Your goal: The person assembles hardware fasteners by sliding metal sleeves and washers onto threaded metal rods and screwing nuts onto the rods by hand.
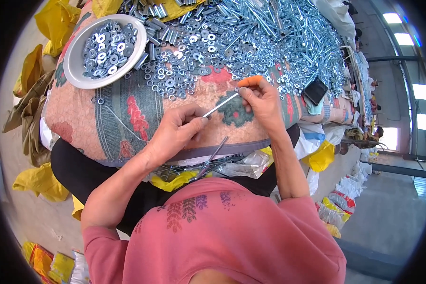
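Observation:
A long, thin silver bolt [222, 105] slants up to the right between my hands, above the patterned cloth. My left hand [177, 127] pinches its lower end between thumb and fingers. At the upper end, my right hand [260, 100] is closed on the tip, an orange cover [251, 82] on one finger. A small ring-like piece seems to sit at that tip, too small to name for certain. Just beyond my hands, loose washers and nuts [170, 83] lie scattered. A white bowl [71, 71] heaped with flat washers [110, 49] stands at the far left.
A big heap of long bolts [288, 38] covers the far right, with metal sleeves [163, 33] near the bowl. A black phone [315, 91] lies at the right edge. More rods [213, 158] rest by my lap. Yellow sacks [40, 182] lie on the floor.

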Demonstrator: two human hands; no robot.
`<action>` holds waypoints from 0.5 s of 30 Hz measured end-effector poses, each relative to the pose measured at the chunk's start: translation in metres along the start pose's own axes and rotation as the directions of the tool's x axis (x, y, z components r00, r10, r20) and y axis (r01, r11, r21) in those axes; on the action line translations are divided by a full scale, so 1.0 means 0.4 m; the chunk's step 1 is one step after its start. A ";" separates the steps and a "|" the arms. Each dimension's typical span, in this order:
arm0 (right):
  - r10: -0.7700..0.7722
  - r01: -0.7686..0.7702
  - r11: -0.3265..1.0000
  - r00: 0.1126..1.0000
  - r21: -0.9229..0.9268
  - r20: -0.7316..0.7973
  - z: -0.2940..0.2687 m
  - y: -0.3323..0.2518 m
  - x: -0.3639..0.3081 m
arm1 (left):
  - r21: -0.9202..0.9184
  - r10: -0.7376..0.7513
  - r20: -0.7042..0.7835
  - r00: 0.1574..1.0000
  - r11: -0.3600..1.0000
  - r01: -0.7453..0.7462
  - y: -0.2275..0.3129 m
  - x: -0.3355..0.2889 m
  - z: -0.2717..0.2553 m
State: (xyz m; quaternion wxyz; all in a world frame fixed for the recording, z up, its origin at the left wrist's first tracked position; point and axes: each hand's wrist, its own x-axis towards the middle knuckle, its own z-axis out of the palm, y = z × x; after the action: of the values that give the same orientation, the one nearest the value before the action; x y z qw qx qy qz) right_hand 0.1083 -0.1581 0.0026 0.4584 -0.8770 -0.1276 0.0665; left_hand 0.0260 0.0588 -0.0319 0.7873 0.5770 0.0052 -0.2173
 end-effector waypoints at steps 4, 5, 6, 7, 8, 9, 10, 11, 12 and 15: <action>0.176 -0.238 0.735 0.971 0.635 0.161 0.035 -0.016 -0.022 | 0.106 0.056 -0.001 0.998 0.993 -0.056 -0.015 0.004 -0.002; 0.186 -0.275 0.646 0.961 0.712 0.202 0.036 -0.019 -0.025 | 0.149 0.057 -0.017 0.998 0.987 -0.053 -0.014 0.005 -0.001; 0.188 -0.272 0.647 0.962 0.712 0.197 0.037 -0.016 -0.027 | 0.149 0.057 -0.012 0.998 0.987 -0.054 -0.014 0.006 0.002; 0.183 -0.220 0.702 0.975 0.678 0.128 0.039 -0.012 -0.028 | 0.096 0.066 -0.049 0.997 0.994 -0.061 -0.016 0.006 0.005; 0.173 -0.171 0.751 0.983 0.637 0.061 0.041 -0.010 -0.030 | 0.044 0.071 -0.088 0.994 0.997 -0.067 -0.016 0.006 0.007; 0.173 -0.171 0.751 0.983 0.638 0.059 0.044 -0.011 -0.036 | 0.044 0.070 -0.086 0.994 0.997 -0.067 -0.010 0.006 0.005; 0.121 -0.107 0.817 0.993 0.566 0.013 0.047 -0.013 -0.045 | 0.005 0.008 -0.065 0.998 1.000 -0.008 0.000 0.004 0.001; 0.063 -0.042 0.872 0.998 0.488 -0.027 0.052 -0.015 -0.051 | -0.032 -0.053 -0.043 0.998 0.998 0.052 0.005 0.003 -0.004; 0.063 -0.041 0.871 0.998 0.489 -0.028 0.056 -0.020 -0.054 | -0.030 -0.053 -0.043 0.998 0.998 0.052 0.004 0.004 -0.006; 0.069 -0.012 0.844 0.994 0.536 -0.086 0.068 -0.043 -0.065 | -0.052 -0.020 -0.014 1.000 0.998 0.019 -0.002 0.007 -0.009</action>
State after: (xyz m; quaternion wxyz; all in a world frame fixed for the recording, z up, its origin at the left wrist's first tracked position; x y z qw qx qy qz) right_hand 0.0744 -0.1348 0.0013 0.6889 -0.7194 -0.0617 0.0643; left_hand 0.0290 0.0611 -0.0346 0.7999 0.5577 0.0224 -0.2206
